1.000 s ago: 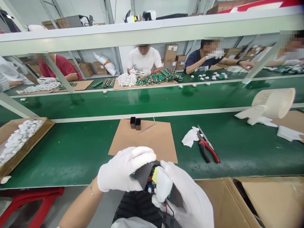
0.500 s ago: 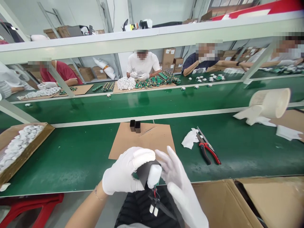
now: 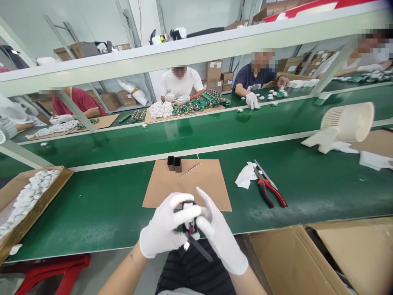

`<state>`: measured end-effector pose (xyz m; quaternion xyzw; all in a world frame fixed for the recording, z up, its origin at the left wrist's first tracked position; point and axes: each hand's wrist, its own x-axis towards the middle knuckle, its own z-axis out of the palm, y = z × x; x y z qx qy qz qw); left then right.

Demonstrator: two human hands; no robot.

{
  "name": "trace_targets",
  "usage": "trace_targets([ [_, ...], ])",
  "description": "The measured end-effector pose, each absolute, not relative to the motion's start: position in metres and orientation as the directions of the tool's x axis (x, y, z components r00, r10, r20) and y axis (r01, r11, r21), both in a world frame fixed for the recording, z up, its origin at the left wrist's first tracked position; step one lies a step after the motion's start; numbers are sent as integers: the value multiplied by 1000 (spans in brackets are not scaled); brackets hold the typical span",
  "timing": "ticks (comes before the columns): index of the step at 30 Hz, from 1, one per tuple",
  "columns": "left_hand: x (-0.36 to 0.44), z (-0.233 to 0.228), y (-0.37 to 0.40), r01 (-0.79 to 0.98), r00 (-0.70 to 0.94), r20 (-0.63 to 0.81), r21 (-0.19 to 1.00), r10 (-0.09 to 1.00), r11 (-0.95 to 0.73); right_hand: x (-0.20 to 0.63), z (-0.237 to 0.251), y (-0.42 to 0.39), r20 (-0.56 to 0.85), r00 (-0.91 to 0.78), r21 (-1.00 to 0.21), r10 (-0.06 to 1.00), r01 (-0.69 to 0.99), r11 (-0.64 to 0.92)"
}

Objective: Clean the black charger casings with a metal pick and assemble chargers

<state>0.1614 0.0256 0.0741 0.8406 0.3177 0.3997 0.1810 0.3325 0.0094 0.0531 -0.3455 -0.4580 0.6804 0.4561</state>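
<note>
The person's two hands are up close together, near the front edge of the green table. Both wear white gloves. The left hand is curled, with its fingers wrapped around a small black part. Its first finger lies across the top of the part. The right hand comes in from the right side, and its thumb and first finger pinch the same black part. The other fingers of the right hand are spread apart and point up and away. A thin dark strip and small wires hang down from the part, just under the hands. Both bare forearms slant up from the bottom toward the middle.

Just past the hands, on the table, lies a brown cardboard sheet. At its far edge stand two little black boxes, touching each other, with thin tweezers beside them. To the right lie a white cloth and red-handled pliers. On the left is a box of white pieces.
</note>
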Motion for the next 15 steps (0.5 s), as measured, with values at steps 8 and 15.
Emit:
trace_targets([
  [8,171,100,39,-852,-42,-405,492,913,180,349,-15,30,62,114,-986,992,162,43],
  [15,175,108,39,-944,107,-502,221,858,247,349,-58,31,208,106,-846,972,519,125],
])
